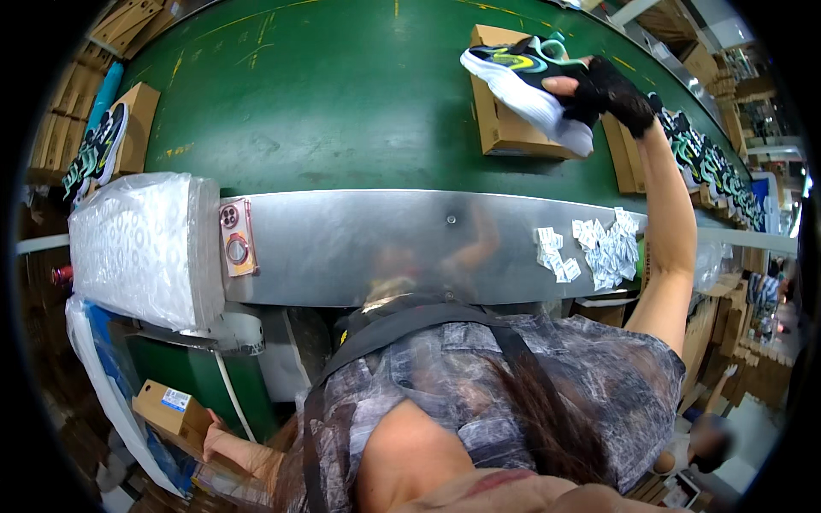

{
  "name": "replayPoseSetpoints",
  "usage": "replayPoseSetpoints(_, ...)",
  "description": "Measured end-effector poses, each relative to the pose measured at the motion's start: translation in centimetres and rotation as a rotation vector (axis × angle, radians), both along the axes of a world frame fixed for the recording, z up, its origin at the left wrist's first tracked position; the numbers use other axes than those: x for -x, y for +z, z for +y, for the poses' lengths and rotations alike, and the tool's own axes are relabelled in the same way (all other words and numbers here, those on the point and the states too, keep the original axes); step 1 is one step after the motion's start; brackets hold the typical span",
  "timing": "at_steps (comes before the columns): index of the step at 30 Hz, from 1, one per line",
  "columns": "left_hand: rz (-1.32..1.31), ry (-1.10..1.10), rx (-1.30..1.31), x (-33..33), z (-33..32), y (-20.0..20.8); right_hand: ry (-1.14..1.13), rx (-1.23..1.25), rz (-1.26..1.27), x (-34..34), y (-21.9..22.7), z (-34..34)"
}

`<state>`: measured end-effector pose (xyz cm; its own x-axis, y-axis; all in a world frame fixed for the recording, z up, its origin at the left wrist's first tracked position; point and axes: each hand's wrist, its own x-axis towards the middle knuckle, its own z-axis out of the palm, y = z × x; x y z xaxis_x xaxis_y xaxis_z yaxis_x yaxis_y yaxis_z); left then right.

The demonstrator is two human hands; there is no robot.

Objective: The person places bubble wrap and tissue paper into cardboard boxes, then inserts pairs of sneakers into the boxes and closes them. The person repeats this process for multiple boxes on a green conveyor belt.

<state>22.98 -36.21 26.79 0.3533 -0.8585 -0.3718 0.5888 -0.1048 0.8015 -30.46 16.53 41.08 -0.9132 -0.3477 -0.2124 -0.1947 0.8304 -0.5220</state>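
My right hand (611, 90), in a black fingerless glove, grips the heel of a black sneaker (513, 81) with a white sole and mint and yellow trim. The sneaker is held over a brown cardboard box (505, 132) on the green work surface (342, 94); whether they touch, I cannot tell. Low on the left, my bare left hand (215, 434) has its fingers around the end of another cardboard box (167, 410) with a white and blue label. Part of that hand is hidden behind the box.
Small white sachets (609, 248) lie in piles on the metal ledge (368, 248). A pink phone (238, 238) rests beside a plastic-wrapped white stack (141, 248). More sneakers and boxes line the right (710, 167); another sneaker (107, 145) stands by a box at left. A person (701, 445) is behind.
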Motion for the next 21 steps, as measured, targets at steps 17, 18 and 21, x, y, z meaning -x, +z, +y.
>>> replayPoseSetpoints(17,-0.404,-1.162,0.265,15.8,4.8,2.5,0.524,-0.452,-0.087,-18.6,-11.9,-2.4)
replayPoseSetpoints(18,-0.48,-1.257,0.213,18.7,6.9,1.9,0.522,-0.148,0.125,-18.9,-11.2,-3.8)
replayPoseSetpoints(21,-0.244,-1.598,0.127,23.6,9.3,-6.2,0.583,0.022,0.52,-19.1,-10.9,-10.4)
